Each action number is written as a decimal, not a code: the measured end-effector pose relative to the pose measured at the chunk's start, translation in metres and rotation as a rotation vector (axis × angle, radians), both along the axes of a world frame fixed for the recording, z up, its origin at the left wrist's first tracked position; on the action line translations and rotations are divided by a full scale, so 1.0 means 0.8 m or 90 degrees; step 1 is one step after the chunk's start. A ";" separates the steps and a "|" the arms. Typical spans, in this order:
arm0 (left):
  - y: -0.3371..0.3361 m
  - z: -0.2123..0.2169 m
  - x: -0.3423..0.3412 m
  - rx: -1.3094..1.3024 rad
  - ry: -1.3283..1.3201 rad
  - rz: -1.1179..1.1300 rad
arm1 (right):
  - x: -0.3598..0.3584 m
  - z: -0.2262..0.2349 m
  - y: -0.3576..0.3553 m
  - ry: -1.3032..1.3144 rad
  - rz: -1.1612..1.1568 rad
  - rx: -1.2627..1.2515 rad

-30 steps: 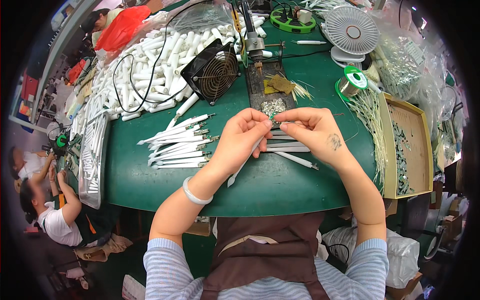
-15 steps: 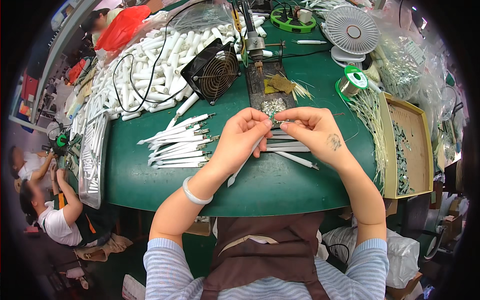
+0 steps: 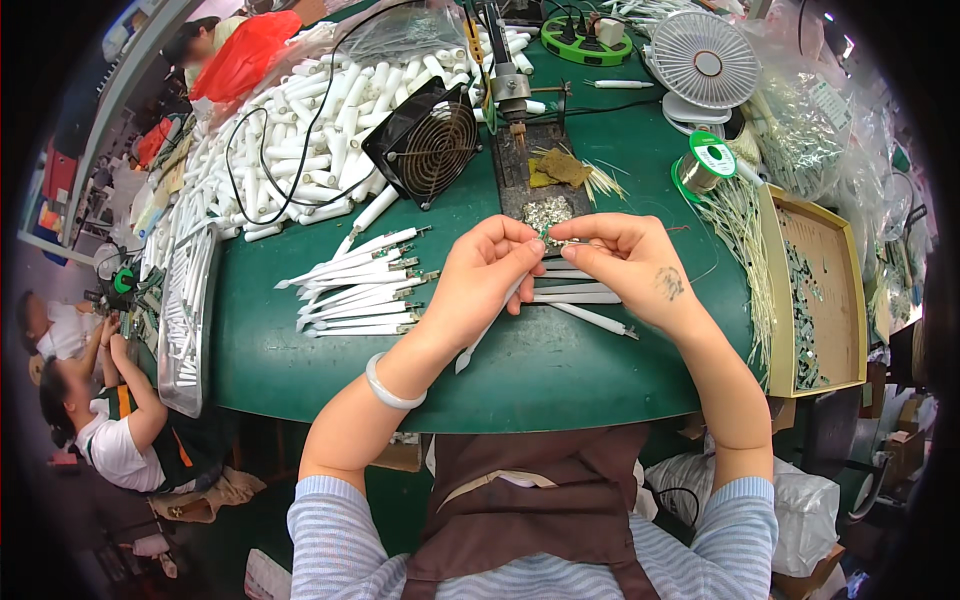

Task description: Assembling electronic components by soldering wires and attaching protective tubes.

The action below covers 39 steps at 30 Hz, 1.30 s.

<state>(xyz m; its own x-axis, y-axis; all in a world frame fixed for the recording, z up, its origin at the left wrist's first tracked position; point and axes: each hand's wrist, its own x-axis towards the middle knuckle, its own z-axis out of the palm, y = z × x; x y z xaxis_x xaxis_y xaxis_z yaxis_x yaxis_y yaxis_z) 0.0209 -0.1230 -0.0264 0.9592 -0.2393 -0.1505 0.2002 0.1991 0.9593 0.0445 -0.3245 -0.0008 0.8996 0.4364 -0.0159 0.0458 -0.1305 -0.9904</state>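
Hands meeting over the middle of a green counter, fingertips pinched together just in front of a small heap of silvery metal bits. Left hand curled shut around a white tube, slim and pen-like, slanting down from the fingers toward the near edge, its pointed lower end poking out below the palm. Right hand closed in a fine pinch on a tiny part at the tube's upper end; too small to tell what it is. Bare green surface between the hands and the curved near rim, the widest open stretch in view. Left of the hands, a fanned row of finished white tubes with metal tips, near but not touching the left hand. Under the right hand, a few more white tubes lying flat. Farther back, crowded: black square fan, soldering stand, green solder spool, white desk fan, and a large pile of white tubes at the back left. Right edge hemmed in by a shallow yellow tray and a bundle of pale wires beside it. Left edge bordered by a metal mesh tray.
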 end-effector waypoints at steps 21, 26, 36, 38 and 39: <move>0.001 0.000 0.001 -0.026 0.032 -0.016 | -0.004 -0.003 0.001 -0.150 0.016 -0.072; 0.001 -0.001 0.002 -0.043 0.047 -0.018 | -0.002 -0.012 0.001 -0.292 0.003 -0.140; 0.000 -0.004 0.000 -0.008 0.021 -0.018 | -0.003 -0.015 0.010 -0.243 -0.054 -0.159; -0.003 -0.007 0.000 0.006 0.008 -0.023 | -0.002 -0.019 0.010 -0.277 -0.067 -0.175; -0.005 -0.006 -0.001 0.024 -0.002 -0.024 | -0.003 -0.020 0.010 -0.277 -0.067 -0.174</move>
